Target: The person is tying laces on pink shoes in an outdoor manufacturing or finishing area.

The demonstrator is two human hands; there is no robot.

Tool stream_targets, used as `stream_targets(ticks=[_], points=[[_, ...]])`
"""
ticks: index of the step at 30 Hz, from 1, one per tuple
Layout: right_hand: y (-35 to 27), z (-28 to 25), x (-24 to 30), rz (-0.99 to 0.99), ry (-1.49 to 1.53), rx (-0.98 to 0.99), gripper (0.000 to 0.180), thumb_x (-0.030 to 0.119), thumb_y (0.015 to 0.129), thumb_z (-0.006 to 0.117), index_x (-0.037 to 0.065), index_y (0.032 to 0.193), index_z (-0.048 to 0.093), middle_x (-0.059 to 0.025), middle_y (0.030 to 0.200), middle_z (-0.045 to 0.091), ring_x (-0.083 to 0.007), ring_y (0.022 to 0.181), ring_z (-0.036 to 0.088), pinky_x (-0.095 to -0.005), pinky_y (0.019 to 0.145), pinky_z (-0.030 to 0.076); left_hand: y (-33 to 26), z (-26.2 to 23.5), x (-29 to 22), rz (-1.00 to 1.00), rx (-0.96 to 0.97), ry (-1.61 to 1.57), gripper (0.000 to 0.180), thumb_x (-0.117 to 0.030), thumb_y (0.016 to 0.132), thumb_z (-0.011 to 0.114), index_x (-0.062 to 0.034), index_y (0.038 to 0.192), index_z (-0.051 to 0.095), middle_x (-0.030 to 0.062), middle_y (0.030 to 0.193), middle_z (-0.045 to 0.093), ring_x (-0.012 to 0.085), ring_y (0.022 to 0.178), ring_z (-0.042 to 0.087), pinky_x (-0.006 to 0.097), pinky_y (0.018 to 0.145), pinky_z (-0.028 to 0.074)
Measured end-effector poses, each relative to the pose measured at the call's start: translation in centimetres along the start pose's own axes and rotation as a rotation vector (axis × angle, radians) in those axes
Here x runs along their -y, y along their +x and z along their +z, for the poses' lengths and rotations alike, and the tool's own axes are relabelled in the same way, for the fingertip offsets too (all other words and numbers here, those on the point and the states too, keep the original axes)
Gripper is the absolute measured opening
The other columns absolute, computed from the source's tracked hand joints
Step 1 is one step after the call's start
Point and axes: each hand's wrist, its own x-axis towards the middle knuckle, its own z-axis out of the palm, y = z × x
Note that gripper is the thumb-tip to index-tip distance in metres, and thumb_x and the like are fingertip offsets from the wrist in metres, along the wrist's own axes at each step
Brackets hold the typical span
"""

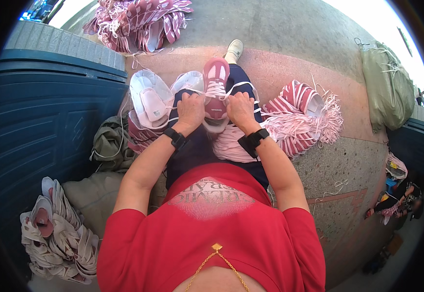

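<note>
A pink and white shoe upper [215,108] lies between my knees, its toe pointing away from me. White lacing [215,89] crosses its front. At its left side, my left hand [191,112] is closed on a lace end, with the lace running tight to the eyelets. My right hand [241,109] pinches the other lace end on the right side, the fingers close to the upper's edge. The fingertips are partly hidden by the knuckles. Both hands stand at about the same height above my dark trousers.
Pale shoe uppers [149,97] are stacked left of my legs. A bundle of pink laces [290,124] and striped uppers lies to the right. More uppers are heaped far off [141,22] and at lower left [58,238]. A blue metal door [51,112] and a green sack [387,85] flank me.
</note>
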Motion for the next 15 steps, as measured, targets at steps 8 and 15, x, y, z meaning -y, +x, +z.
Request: stream_targets(ticks=[8,15], points=[[-0.2,-0.2,0.2,-0.068,0.074,-0.124,0.013,0.018,0.08,0.065,0.014,0.088,0.074,-0.004,0.089,0.068,-0.0263,0.095,0.058,-0.0447,0.081,0.041,7.4,-1.0,-0.6,0.061,-0.006,-0.432,0.03,-0.012,0.09,0.062,-0.0013,0.117,0.064,0.0164,0.092,0.071,0.0301,0.073,0.069,0.04,0.064,0.054],[-0.3,0.8,0.1,-0.023,0.117,-0.132,0.01,0.015,0.079,0.064,0.014,0.087,0.071,-0.0045,0.084,0.068,-0.0262,0.09,0.059,-0.0429,0.078,0.041,14.0,1.1,-4.4,-0.137,0.771,-0.665,0.063,-0.002,0.086,0.064,0.0087,0.143,0.039,0.018,0.081,0.068,0.0208,0.055,0.066,0.034,0.044,0.049]])
